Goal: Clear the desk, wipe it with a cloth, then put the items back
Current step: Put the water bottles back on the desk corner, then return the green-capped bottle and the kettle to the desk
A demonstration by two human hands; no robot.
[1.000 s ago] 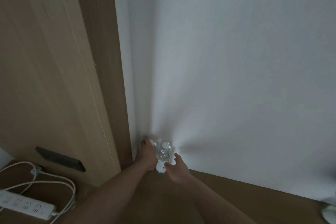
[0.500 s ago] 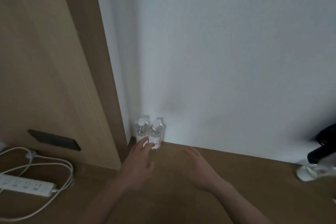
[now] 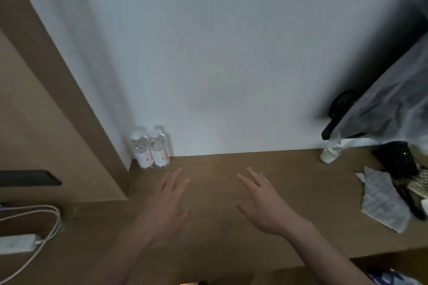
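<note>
Hovering over the surface (image 3: 220,227): left hand (image 3: 165,201) and right hand (image 3: 264,203), both grips released, holding nothing. Two water bottles (image 3: 151,148) stand touching in the wall corner, beyond the left hand. Probably full, heavy, smooth; take mid-body.

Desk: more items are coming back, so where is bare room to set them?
Bare desk runs along the wall from the two bottles to the small white cup. The right end is crowded: patterned cloth, dark items. Both hands, left and right, hover over the front.
</note>
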